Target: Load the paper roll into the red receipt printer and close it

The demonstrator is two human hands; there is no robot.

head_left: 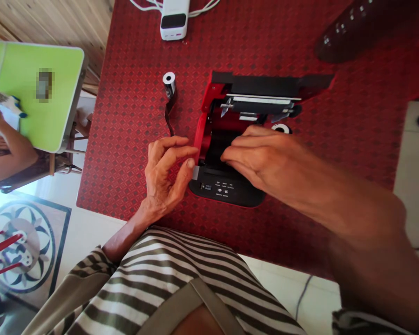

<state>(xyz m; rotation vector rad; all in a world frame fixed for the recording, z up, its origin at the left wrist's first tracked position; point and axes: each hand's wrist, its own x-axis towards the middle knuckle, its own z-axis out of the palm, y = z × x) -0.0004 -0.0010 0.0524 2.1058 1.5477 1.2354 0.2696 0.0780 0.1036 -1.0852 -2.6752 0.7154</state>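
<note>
A red-and-black printer [226,139] lies open on the table, its lid folded back and its dark compartment exposed. My right hand [254,156] is over the compartment, with the fingertips reaching into it. My left hand [164,174] is at the printer's front left corner, its thumb and fingers pinching a small silver-grey strip [195,172]. Left of the printer stands a silver spool [169,83] trailing a black ribbon [169,114]. A white ring-shaped roll [281,128] lies beyond my right hand, partly hidden by it.
The table is covered by a red patterned cloth [132,139]. A white box-shaped device [174,18] with white cables lies at its far edge. A dark object [363,28] sits at the top right. At left, a person's arm [7,144] rests beside a lime-green table [45,93].
</note>
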